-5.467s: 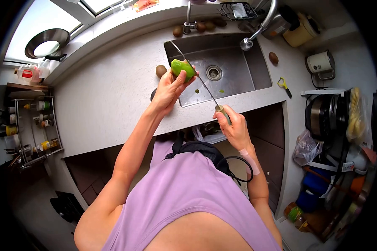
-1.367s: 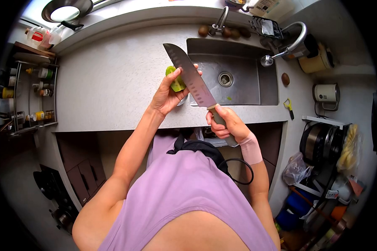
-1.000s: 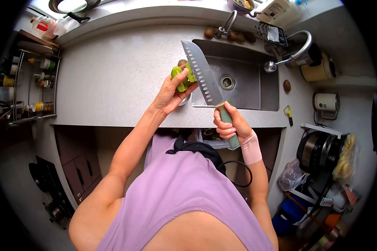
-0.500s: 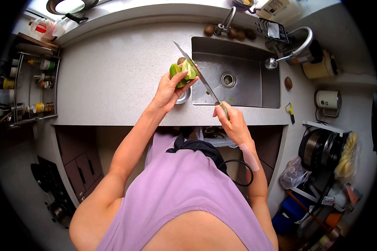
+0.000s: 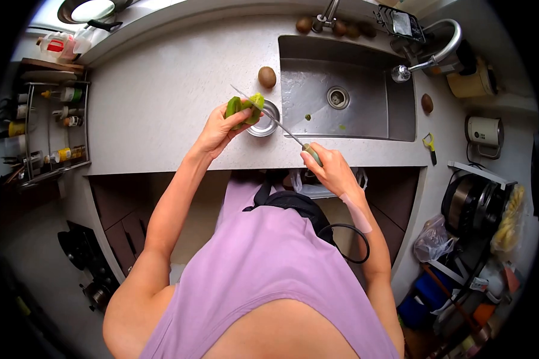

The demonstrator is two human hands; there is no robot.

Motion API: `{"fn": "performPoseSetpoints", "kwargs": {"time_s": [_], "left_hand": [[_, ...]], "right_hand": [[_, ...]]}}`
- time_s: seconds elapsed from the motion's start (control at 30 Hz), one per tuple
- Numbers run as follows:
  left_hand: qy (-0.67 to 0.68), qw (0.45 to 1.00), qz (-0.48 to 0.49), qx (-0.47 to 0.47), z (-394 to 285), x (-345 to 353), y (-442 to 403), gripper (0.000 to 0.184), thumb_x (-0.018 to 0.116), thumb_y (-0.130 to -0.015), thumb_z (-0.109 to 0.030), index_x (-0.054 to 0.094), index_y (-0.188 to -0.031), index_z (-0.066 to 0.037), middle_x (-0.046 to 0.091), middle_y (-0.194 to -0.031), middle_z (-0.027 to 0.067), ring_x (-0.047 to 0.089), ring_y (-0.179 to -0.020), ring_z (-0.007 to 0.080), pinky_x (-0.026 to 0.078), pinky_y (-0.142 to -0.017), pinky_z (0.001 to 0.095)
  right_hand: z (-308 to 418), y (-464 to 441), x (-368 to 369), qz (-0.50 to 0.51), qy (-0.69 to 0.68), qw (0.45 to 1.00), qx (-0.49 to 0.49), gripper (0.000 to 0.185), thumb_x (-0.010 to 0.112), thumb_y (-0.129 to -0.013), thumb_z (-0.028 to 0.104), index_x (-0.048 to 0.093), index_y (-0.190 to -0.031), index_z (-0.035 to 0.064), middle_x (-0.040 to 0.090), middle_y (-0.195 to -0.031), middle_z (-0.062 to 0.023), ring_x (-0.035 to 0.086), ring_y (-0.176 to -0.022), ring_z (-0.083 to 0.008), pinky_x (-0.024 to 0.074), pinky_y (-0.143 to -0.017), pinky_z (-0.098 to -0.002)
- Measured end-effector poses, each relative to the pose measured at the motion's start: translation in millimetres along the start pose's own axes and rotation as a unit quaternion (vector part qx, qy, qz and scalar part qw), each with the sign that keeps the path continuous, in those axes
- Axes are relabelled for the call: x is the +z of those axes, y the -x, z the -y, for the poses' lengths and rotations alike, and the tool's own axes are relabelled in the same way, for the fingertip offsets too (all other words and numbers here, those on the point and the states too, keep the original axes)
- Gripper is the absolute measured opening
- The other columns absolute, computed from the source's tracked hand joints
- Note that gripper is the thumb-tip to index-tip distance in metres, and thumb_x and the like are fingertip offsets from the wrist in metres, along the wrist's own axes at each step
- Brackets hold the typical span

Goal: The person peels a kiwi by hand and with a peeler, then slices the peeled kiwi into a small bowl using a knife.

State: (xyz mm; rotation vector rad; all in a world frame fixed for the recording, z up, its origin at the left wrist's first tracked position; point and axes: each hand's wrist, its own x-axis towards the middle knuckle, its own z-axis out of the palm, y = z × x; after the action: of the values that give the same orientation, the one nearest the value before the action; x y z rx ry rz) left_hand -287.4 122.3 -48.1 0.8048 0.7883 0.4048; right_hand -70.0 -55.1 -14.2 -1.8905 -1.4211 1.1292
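Observation:
My left hand point(image 5: 217, 130) holds peeled green kiwi pieces point(image 5: 233, 107) at the left rim of a small metal bowl point(image 5: 268, 125) on the counter. My right hand point(image 5: 331, 169) is closed round the green handle of a knife point(image 5: 287, 130). The blade is edge-on to the view and points up and left, with its front part at the kiwi pieces. Whether it touches or cuts them is hard to tell. An unpeeled brown kiwi point(image 5: 267, 77) lies on the counter just behind the bowl.
The sink point(image 5: 365, 90) is right of the bowl, with green scraps in it. Several brown kiwis point(image 5: 340, 27) line its back edge, by the taps. To its right are a single kiwi point(image 5: 427, 103), a yellow peeler point(image 5: 429, 142) and a kettle point(image 5: 484, 135). A bottle rack point(image 5: 54, 128) stands far left.
The kiwi in my left hand was whole and is now in pieces. Both hands have moved left relative to the sink, and the bowl and the kiwi behind it show more fully. The knife stays in my right hand.

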Motion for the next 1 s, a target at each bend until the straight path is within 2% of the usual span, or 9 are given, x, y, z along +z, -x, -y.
{"fn": "performPoseSetpoints", "kwargs": {"time_s": [0.27, 0.8, 0.97, 1.0], "left_hand": [[-0.03, 0.999, -0.003, -0.023, 8, -12, -3, 0.033, 0.064, -0.092, -0.019, 0.057, -0.12, -0.002, 0.065, -0.111, 0.0095, 0.063, -0.105, 0.0159, 0.05, -0.095, 0.0299], [-0.012, 0.999, -0.007, -0.036, 18, -12, -10, 0.037, 0.066, -0.091, -0.016, 0.055, -0.122, 0.002, 0.062, -0.117, 0.0108, 0.061, -0.108, 0.0169, 0.049, -0.099, 0.0306], [0.003, 0.998, -0.012, -0.059, 38, -24, -19, 0.038, 0.066, -0.091, -0.016, 0.054, -0.122, 0.002, 0.06, -0.119, 0.0099, 0.06, -0.108, 0.0167, 0.048, -0.101, 0.0315], [0.021, 0.997, -0.016, -0.071, 43, -29, -23, 0.036, 0.067, -0.09, -0.016, 0.056, -0.12, 0.001, 0.062, -0.117, 0.0094, 0.061, -0.107, 0.0164, 0.049, -0.098, 0.0303]], "right_hand": [[-9, -2, 10, 0.038, -0.041, 0.998, 0.02, 0.033, 0.053, -0.096, 0.031, 0.054, -0.084, 0.0, 0.054, -0.063, -0.0219, 0.052, -0.062, -0.0437, 0.0411, -0.058, -0.0451], [-14, -4, 17, 0.055, -0.035, 0.995, 0.071, 0.037, 0.052, -0.095, 0.033, 0.055, -0.085, -0.0022, 0.055, -0.07, -0.0279, 0.051, -0.071, -0.048, 0.0408, -0.064, -0.0484], [-36, -8, 34, 0.037, -0.004, 0.998, 0.057, 0.038, 0.052, -0.095, 0.035, 0.055, -0.084, -0.001, 0.057, -0.069, -0.0275, 0.054, -0.071, -0.0481, 0.042, -0.063, -0.05], [-42, -9, 39, 0.019, 0.008, 0.999, 0.043, 0.038, 0.052, -0.095, 0.036, 0.055, -0.084, -0.0005, 0.057, -0.068, -0.0273, 0.055, -0.071, -0.0481, 0.0425, -0.063, -0.0505]]}}
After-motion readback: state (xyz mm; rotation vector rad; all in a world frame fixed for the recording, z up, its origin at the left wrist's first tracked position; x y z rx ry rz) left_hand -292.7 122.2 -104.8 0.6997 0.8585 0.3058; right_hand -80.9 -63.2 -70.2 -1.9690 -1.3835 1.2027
